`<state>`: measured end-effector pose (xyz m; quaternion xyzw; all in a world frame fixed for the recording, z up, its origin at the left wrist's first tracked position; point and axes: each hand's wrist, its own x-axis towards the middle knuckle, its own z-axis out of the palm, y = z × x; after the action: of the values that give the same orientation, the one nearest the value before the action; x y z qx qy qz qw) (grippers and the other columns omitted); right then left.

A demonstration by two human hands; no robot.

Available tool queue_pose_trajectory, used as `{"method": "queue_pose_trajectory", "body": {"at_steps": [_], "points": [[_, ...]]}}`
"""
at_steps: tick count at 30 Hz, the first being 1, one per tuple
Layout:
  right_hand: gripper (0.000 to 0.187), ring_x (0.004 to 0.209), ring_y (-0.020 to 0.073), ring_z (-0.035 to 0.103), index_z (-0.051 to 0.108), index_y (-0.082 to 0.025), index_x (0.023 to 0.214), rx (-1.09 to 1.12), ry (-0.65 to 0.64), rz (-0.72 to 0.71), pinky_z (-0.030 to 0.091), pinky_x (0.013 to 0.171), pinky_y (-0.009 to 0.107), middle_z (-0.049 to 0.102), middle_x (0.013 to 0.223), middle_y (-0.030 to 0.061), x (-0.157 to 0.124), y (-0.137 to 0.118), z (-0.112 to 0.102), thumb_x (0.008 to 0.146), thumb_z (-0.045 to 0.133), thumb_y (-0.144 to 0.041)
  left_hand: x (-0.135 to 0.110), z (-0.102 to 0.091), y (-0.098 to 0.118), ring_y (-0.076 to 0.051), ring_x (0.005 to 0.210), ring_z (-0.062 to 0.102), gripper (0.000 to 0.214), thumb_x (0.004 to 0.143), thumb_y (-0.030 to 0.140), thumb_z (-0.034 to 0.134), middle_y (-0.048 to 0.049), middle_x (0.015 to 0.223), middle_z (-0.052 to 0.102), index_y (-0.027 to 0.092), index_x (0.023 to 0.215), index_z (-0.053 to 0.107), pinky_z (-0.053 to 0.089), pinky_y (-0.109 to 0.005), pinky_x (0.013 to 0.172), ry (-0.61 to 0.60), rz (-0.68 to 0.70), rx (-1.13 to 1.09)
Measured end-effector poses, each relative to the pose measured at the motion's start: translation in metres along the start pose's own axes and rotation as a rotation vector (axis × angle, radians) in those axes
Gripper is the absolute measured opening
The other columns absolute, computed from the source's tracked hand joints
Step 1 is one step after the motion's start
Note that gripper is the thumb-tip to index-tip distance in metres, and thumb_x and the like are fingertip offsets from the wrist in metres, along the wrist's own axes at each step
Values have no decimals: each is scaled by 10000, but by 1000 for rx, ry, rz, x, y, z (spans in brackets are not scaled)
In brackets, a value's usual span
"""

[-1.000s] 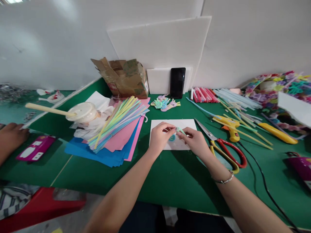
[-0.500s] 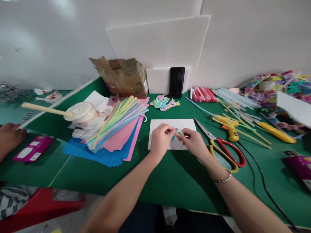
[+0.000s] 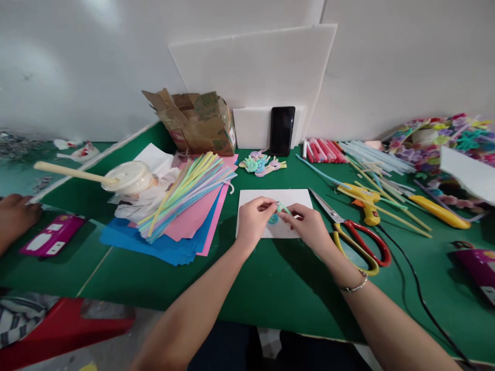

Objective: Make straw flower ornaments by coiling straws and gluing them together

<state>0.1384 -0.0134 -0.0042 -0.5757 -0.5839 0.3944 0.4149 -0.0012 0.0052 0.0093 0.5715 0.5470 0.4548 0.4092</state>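
Over a white sheet (image 3: 247,198) on the green table (image 3: 278,278), my left hand (image 3: 253,219) and my right hand (image 3: 307,226) meet with fingertips pinched together. Between them is a thin pale green stem (image 3: 283,207), and both hands grip it. A small blue-green coil (image 3: 274,219) lies on the sheet just under the fingers. A silver bracelet (image 3: 356,286) circles my right wrist.
Red and yellow scissors (image 3: 358,237) lie right of the sheet, then a yellow glue gun (image 3: 365,202) with a black cord. A fan of pastel stems (image 3: 185,193) rests on coloured paper at left. A phone (image 3: 282,130) leans against the wall. Another person's hand (image 3: 15,214) is at far left.
My hands have stayed over the sheet with only small finger shifts on the stem. The other person's hand at the left edge has drawn back a little.
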Motion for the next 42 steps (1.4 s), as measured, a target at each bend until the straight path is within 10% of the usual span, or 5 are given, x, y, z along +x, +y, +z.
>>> {"method": "queue_pose_trajectory", "body": {"at_steps": [9,21,34,42], "points": [[266,549,157,568,679,-173,738,-11,86,-68,461,512,275,681,705,63,-3,2,7,672,646,-429,2,-2,-3,-136,627,632,77,704,232,618,-11,659,666,165,686,651,493,-230,624,136,19,-13],[318,527,112,521,680,-160,691,317,-13,89,460,479,245,632,617,29,2,-3,-4,663,664,-476,10,3,-11,-129,624,623,310,616,390,728,-44,696,677,128,780,703,532,-272,653,-185,-190,-517],[337,484,111,505,671,-149,700,143,64,71,459,473,254,631,607,39,1,-3,-1,679,643,-484,7,1,-4,-128,610,638,82,653,202,672,-20,671,673,151,718,668,508,-222,598,-44,-72,-268],[330,551,102,503,649,-159,713,330,-98,90,434,492,226,598,634,11,-1,-4,0,687,643,-488,11,-2,-9,-147,651,651,98,659,208,655,-28,709,691,158,741,671,520,-244,632,-59,-49,-227]]}}
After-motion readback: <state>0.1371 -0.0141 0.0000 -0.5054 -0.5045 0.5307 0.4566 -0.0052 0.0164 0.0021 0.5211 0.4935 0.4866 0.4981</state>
